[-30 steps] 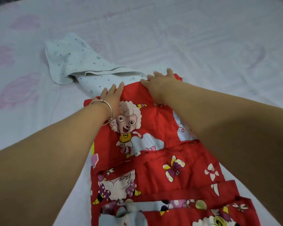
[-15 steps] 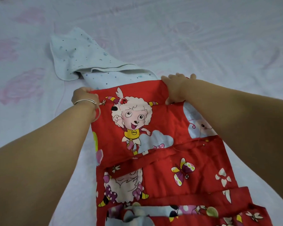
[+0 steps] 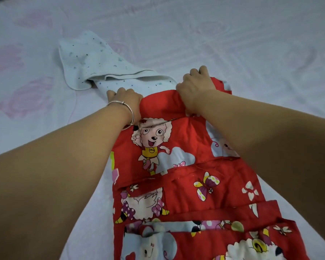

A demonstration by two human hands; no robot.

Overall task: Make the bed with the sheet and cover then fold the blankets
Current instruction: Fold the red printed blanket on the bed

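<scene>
Blanket (image 3: 178,166): we have just rolled its far red edge under; left hand (image 3: 127,99) and right hand (image 3: 195,87) each grip that fold, tightening it beside the pale cloth (image 3: 94,61)

Red cartoon blanket (image 3: 186,166), prob. folded, on bed.

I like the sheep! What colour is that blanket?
Red blanket, printed with cartoon sheep and butterflies; head view.

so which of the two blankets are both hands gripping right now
The red cartoon-print blanket. The left hand and right hand both clutch its far edge. The pale blue dotted blanket lies beyond it on the bed sheet, partly tucked under the red one.
</scene>
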